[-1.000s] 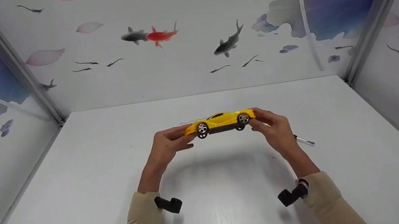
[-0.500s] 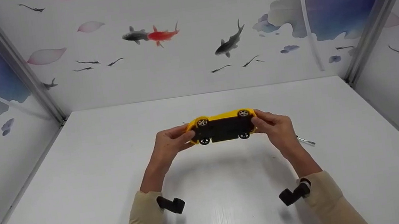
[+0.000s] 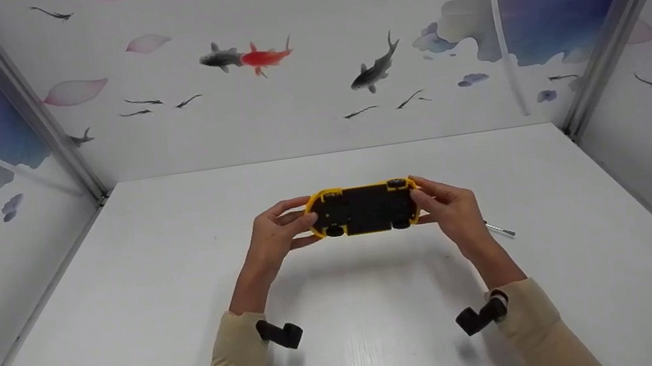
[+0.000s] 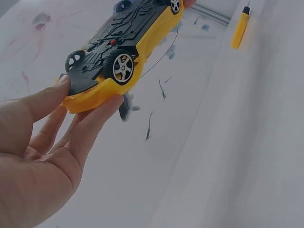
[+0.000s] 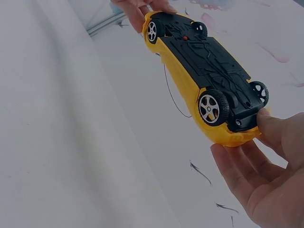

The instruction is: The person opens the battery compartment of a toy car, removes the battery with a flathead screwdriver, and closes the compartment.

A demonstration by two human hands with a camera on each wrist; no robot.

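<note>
A yellow toy car (image 3: 368,209) is held up above the table, its black underside turned toward the head camera. My left hand (image 3: 270,234) grips one end, thumb on the black base and fingers against the yellow body. At the other end my right hand (image 3: 457,210) holds it the same way. Both wrist views show the black wheels with silver spokes and a small red part (image 5: 185,37) on the base. A thin dark wire (image 5: 172,95) curves out beside the body. The car's top faces away and is hidden in the head view.
A screwdriver (image 3: 501,229) lies on the white table (image 3: 131,338) just right of my right hand, which covers its handle; the left wrist view shows the yellow handle (image 4: 240,31). White panels (image 3: 316,114) printed with fish stand at the back and both sides.
The toy car has rolled from side-on, with its yellow body showing, to its underside facing the head camera. Both hands keep their grip at the ends and stay nearly in place.
</note>
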